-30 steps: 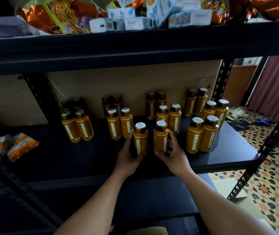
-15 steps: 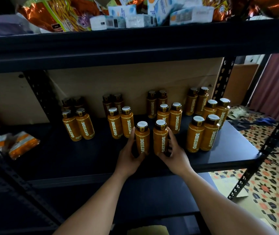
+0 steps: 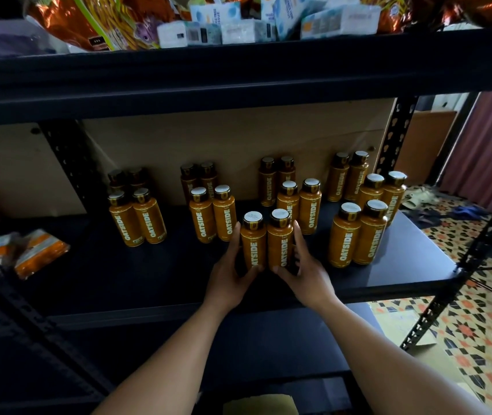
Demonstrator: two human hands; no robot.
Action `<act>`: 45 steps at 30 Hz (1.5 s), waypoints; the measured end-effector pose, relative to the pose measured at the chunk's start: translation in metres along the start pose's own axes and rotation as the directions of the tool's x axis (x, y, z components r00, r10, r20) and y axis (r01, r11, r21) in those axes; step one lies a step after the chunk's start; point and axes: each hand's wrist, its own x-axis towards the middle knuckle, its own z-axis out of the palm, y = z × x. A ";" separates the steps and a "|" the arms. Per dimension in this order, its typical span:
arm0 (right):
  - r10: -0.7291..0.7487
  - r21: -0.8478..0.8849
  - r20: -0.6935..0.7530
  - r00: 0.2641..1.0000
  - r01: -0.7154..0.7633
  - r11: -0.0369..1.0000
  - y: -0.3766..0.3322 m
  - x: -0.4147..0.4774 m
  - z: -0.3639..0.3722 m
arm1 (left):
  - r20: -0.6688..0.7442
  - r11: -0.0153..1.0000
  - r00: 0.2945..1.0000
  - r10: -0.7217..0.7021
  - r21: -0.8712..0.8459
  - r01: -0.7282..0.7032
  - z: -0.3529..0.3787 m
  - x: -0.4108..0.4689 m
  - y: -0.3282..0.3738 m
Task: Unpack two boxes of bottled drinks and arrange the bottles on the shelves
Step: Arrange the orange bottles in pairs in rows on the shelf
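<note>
Two orange OATSIDE bottles stand side by side near the middle of the black shelf point(image 3: 161, 274). My left hand point(image 3: 229, 274) grips the left bottle point(image 3: 253, 241) from its left side. My right hand point(image 3: 304, 272) grips the right bottle point(image 3: 280, 239) from its right side. Several more of the same bottles stand upright in pairs behind and beside them: a pair at the left point(image 3: 137, 218), a pair left of centre point(image 3: 212, 214), a pair right behind point(image 3: 300, 202), and a group at the right point(image 3: 358, 235).
Orange packets point(image 3: 33, 253) lie at the shelf's left end. The upper shelf point(image 3: 238, 76) hangs low overhead, loaded with snack bags and tissue boxes. Black perforated uprights point(image 3: 394, 136) frame the bay. A patterned tile floor point(image 3: 478, 330) shows at the right. A lower shelf lies below my forearms.
Both hands have slid the two bottles a little farther back on the shelf, closer to the pair behind them. The grip on each bottle is unchanged.
</note>
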 end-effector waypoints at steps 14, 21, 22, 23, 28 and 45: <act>0.025 -0.007 -0.005 1.000 -0.025 1.000 -0.001 0.001 0.000 | -0.008 0.999 1.000 -0.010 0.053 0.011 0.002 0.001 0.003; 0.028 -0.010 -0.018 0.999 -0.029 1.000 -0.001 0.001 0.001 | -0.023 0.998 1.000 -0.010 0.062 0.012 0.004 0.001 0.003; 0.030 -0.012 -0.021 0.999 -0.030 0.999 -0.001 0.001 0.001 | -0.026 0.998 1.000 -0.015 0.063 0.016 0.004 0.001 0.003; 0.029 -0.017 -0.023 0.999 -0.029 0.999 -0.001 0.001 0.001 | -0.029 0.998 0.999 -0.020 0.062 0.022 0.004 0.000 0.003; 0.027 -0.044 -0.029 0.999 -0.028 0.999 -0.002 0.000 0.001 | -0.036 0.998 0.999 -0.028 0.059 0.030 0.004 0.000 0.002; 0.038 -0.044 -0.038 0.999 -0.039 0.998 -0.001 0.000 0.003 | -0.048 0.998 0.999 -0.023 0.060 0.026 0.005 0.001 0.000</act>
